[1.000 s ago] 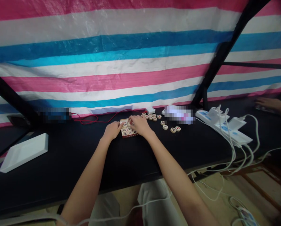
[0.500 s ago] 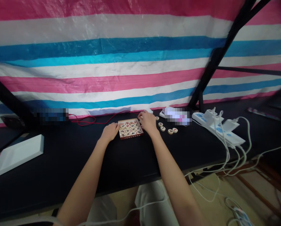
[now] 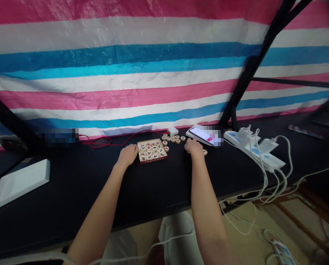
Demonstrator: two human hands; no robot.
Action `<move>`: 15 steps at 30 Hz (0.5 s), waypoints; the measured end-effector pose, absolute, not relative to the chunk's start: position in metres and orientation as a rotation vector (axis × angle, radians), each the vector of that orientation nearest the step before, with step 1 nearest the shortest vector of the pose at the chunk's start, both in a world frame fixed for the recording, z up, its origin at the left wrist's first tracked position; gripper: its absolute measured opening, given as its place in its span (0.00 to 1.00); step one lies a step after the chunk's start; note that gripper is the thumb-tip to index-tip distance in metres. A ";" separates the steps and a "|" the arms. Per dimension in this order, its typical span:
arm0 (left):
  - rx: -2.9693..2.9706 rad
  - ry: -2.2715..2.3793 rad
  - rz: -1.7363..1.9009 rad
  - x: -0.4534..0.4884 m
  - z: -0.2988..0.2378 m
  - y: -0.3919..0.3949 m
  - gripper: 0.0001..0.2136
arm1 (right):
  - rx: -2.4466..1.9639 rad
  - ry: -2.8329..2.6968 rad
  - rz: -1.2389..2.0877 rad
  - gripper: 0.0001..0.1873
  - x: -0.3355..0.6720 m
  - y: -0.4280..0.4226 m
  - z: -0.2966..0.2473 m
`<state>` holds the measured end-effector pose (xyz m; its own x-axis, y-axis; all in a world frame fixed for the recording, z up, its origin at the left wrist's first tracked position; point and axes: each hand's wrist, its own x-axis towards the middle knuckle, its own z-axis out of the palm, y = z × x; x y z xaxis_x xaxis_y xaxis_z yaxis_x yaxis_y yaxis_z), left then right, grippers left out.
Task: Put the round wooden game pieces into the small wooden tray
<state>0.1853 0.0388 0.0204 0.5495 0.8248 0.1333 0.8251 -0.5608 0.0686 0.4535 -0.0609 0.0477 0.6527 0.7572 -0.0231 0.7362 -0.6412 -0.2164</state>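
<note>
A shallow box (image 3: 153, 161) with a reddish-brown front edge lies on the black table, filled with Chinese chess pieces (image 3: 154, 148) marked in red and black. My left hand (image 3: 128, 154) is at its left side, fingers curled against the edge. To the right of the box, my right hand (image 3: 193, 146) is down on the table with its fingers closed over a spot where loose pieces lay. What is under those fingers is hidden. One piece (image 3: 205, 152) peeks out right of this hand. Several loose pieces (image 3: 172, 139) cluster behind the box's right corner.
Behind the right hand rests a phone (image 3: 204, 135) on a white box. A power strip (image 3: 259, 151) with plugs and white cables occupies the right. At the far left sits a white tray-like lid (image 3: 21, 182). A red cable (image 3: 106, 141) runs along the back to a white charger (image 3: 172, 131).
My right hand has moved right, from the box's right edge to the loose pieces, uncovering the cluster behind the box. My left hand has stayed at the box.
</note>
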 end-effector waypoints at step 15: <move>-2.749 -1.490 -0.246 0.187 0.018 0.041 0.20 | -2.040 -2.053 -0.127 0.11 0.376 -0.035 0.052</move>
